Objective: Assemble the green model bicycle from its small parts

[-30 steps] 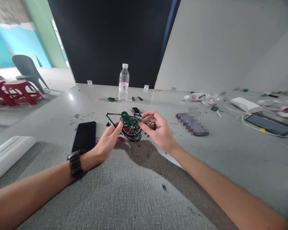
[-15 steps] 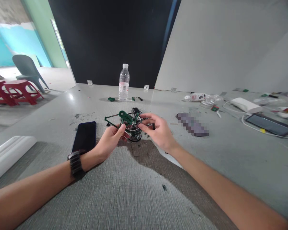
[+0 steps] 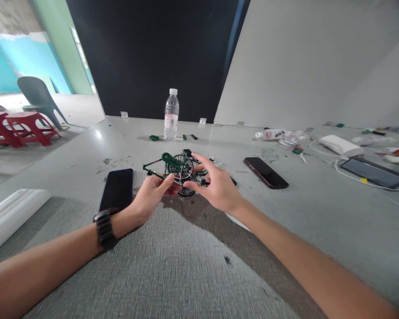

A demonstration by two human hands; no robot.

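Observation:
A green miniature bicycle (image 3: 173, 161) with black spoked wheels is held low over the grey table. My left hand (image 3: 158, 188) pinches its lower frame, thumb on top and fingers curled beneath. My right hand (image 3: 216, 184) is at the wheel end, thumb and index finger spread apart around the edge of the spoked wheel (image 3: 185, 166). Whether its fingertips touch the wheel I cannot tell. A second wheel (image 3: 186, 192) shows below, partly covered by my right thumb. More small dark parts lie behind my right hand, mostly hidden by it.
A black phone (image 3: 117, 189) lies by my left wrist, another phone (image 3: 266, 173) to the right. A water bottle (image 3: 171, 116) stands behind, with small green pieces (image 3: 154, 138) near it. Cables and a white-cabled dark device (image 3: 374, 172) lie far right; a white bar (image 3: 15, 217) is at left.
My right thumb and index finger have spread from their pinch at the wheel, the thumb moving down and left. The bicycle has shifted slightly left in my left hand.

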